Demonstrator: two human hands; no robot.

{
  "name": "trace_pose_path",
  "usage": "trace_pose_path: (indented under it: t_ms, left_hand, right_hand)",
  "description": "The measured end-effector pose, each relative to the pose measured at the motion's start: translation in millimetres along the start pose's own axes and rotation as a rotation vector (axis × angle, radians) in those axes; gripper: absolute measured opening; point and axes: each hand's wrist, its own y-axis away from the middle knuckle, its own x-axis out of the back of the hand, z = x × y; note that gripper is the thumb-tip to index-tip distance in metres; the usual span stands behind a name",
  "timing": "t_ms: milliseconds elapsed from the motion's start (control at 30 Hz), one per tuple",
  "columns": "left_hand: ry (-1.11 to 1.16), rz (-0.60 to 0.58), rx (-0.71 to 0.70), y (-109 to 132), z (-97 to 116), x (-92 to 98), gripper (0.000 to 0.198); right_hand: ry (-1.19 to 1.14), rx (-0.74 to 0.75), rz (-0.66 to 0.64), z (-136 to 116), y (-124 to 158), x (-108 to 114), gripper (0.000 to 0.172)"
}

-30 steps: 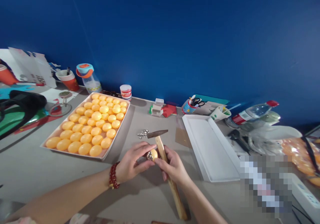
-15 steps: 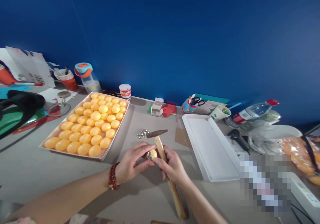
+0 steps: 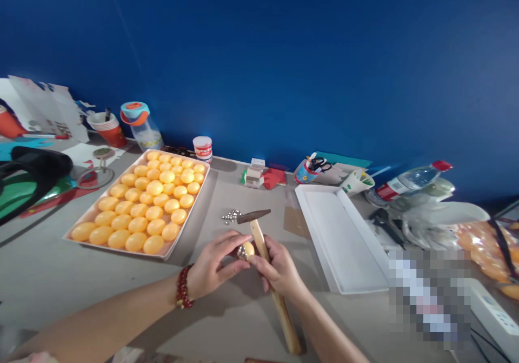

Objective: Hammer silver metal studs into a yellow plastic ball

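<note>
Between my hands is an orange table tennis ball (image 3: pixel 248 249), its left side covered with small shiny silver pieces. My left hand (image 3: pixel 214 263) grips it from the left with thumb and fingers. My right hand (image 3: pixel 279 268) is closed around the wooden handle of a hammer (image 3: pixel 284 319), and its thumb reaches the ball's lower right side. The hammer's dark metal head points up and lies across the far side of my hands. Just beyond it is a small pile of silver studs (image 3: pixel 231 216) on the grey table. Some of my right fingers are hidden behind the handle.
At left lies a shallow box (image 3: pixel 167 255) filled with orange balls. A long white tray (image 3: pixel 351 255) is at right. Farther back stand a small white tub (image 3: pixel 203 149), a pen cup with scissors (image 3: pixel 306 173) and a red-capped bottle (image 3: pixel 405 183). A white power strip (image 3: pixel 488 309) is at far right.
Almost nothing differs. Both hands, the ball and the hammer hold the same places, with only a very slight shift of the hammer.
</note>
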Motion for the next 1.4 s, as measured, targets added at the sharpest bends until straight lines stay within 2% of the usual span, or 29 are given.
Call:
trace_pose_path:
  t_ms: [500, 600, 667, 767, 867, 967, 1067, 1233, 1300, 1400]
  left_hand:
    - [0.054, 0.009, 0.045, -0.5, 5.2, -1.1, 0.046]
    - [0.181, 0.067, 0.097, -1.1, 3.4, -2.6, 0.04]
    - [0.306, 0.119, 0.211, -3.0, 0.2, -2.9, 0.031]
    - [0.571, 0.235, 0.39, -8.2, -6.2, -1.7, 0.029]
    - [0.699, 0.341, 0.443, -13.7, -12.6, 1.9, 0.027]
    - [0.577, 0.412, 0.449, -17.8, -17.5, 8.5, 0.024]
    - [0.416, 0.418, 0.429, -21.9, -20.7, 17.9, 0.028]
    - [0.07, 0.295, 0.431, -29.0, -25.5, 30.3, 0.023]
    - [-0.137, 0.246, 0.363, -30.6, -28.6, 30.8, 0.022]
    - [-0.489, 0.107, 0.255, -31.5, -35.1, 27.2, 0.021]
  right_hand:
    - [-0.057, 0.008, 0.012, -3.3, 1.6, 0.4, 0.038]
    - [-0.058, 0.054, 0.06, -2.8, 1.3, 3.1, 0.038]
    - [-0.043, 0.055, 0.096, -1.5, 0.0, 5.2, 0.036]
    - [-0.04, 0.028, 0.133, 0.8, -2.8, 7.3, 0.033]
    - [-0.035, 0.012, 0.138, 1.7, -5.1, 8.0, 0.032]
    - [-0.018, -0.003, 0.115, 1.0, -6.1, 8.5, 0.032]
    - [-0.018, -0.008, 0.117, 0.9, -6.5, 9.6, 0.032]
    - [-0.043, -0.007, 0.127, 4.4, -8.2, 11.1, 0.03]
    - [-0.045, -0.01, 0.123, 6.0, -9.0, 11.2, 0.03]
    - [-0.056, -0.005, 0.108, 7.0, -9.5, 10.8, 0.029]
